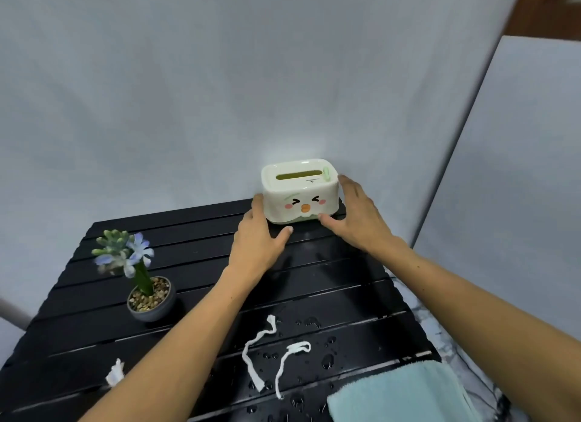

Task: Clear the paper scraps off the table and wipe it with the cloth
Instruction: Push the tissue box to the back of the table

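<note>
1. Head view: a black slatted table [195, 295] stands against a pale grey backdrop [188, 91].
2. A cream tissue box [300, 190] with a cartoon face on its front and a slot in its lid sits at the table's far edge, close to the backdrop.
3. The left hand [256, 242] lies at the box's left side, fingers fairly straight with their tips against the box's lower left corner and the thumb stretched along the table in front of it; it looks released rather than clenched.
4. The right hand [355, 217] is at the box's right side, fingers straight against its right wall and the thumb touching the lower front corner; it braces the box without curling round it.
5. Both forearms reach in from the near edge of the table.
6. A small grey pot [151, 299] filled with pebbles, with a blue-and-white flower [125, 251] rising from it, stands on the left part of the table, well apart from the box.
7. Paper scraps lie on the near part of the table: a long twisted white strip [256, 352], a looped strip [290, 358] just beside it on the right, and a small crumpled piece [114, 373] near the left forearm.
8. Water droplets [327, 355] are scattered around the two strips.
9. A light teal cloth [399, 396] lies at the near right corner, partly under the right forearm, untouched by either hand.
</note>
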### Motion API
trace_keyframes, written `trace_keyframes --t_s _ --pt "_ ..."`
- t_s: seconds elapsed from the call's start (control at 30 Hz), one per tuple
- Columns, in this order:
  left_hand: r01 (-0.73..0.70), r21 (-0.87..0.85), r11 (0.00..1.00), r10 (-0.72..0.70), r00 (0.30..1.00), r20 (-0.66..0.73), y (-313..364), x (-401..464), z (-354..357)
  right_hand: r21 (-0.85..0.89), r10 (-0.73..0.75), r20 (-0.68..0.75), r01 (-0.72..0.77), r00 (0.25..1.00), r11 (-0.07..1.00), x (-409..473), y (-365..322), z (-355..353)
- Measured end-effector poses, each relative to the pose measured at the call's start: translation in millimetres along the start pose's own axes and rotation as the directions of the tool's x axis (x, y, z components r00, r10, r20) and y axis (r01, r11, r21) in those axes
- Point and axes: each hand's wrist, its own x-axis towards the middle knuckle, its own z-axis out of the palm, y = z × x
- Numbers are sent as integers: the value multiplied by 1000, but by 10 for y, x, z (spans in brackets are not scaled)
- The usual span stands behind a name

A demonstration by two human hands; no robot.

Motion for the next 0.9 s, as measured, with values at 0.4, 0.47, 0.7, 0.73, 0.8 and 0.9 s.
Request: trace_keyframes --t_s 0.4,0.47,0.7,0.73,0.8,0.9 --pt "47 75 996 -61 980 190 -86 -1153 -720 -22 -39 192 44 981 999 -938 -758 42" --pt "69 88 994 -83 983 163 -162 -1335 -876 -19 -57 214 62 975 998 -1063 -889 74" --pt "132 86 988 -138 988 70 -446 -1783 -1300 23 -108 254 106 961 994 -1302 -1349 208" --pt "139 80 987 -143 988 52 -478 -1813 -1347 28 -113 257 110 960 994 -1317 -1402 230" --pt "149 68 987 -150 989 18 -540 -1853 -1431 34 -120 269 116 956 993 -1336 -1487 276" --pt "169 69 983 -169 986 -10 -633 -1877 -1535 35 -131 290 126 948 991 -1352 -1587 341"
